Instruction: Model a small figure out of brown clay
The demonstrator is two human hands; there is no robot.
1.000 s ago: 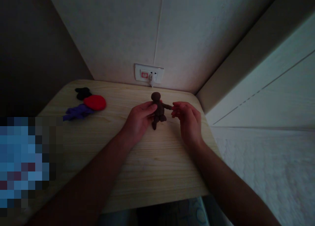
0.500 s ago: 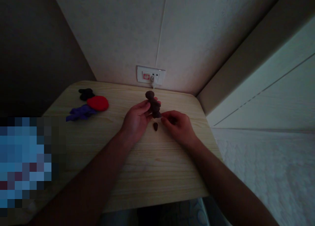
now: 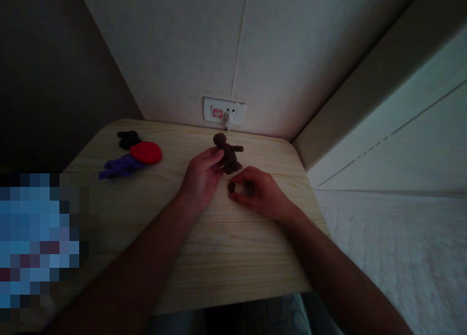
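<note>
My left hand (image 3: 202, 176) is closed round a dark brown clay figure (image 3: 229, 156), thumb across its side. The figure has a round head, a body, short legs and one arm that sticks out to the right. Just below its legs, the thumb and forefinger of my right hand (image 3: 260, 191) are round a small dark brown lump of clay (image 3: 232, 188) at the tabletop. The other right fingers curl behind and partly hide one another.
A red flat oval piece (image 3: 146, 153), a purple crumpled piece (image 3: 122, 166) and a black lump (image 3: 129, 139) lie at the table's (image 3: 219, 257) back left. A wall socket (image 3: 224, 112) with a plug is behind the figure. A white cabinet (image 3: 394, 145) stands to the right.
My right hand has left the figure's lower end and come down to the small brown lump, fingers now round it. The figure has turned in my left hand, so its outstretched arm shows.
</note>
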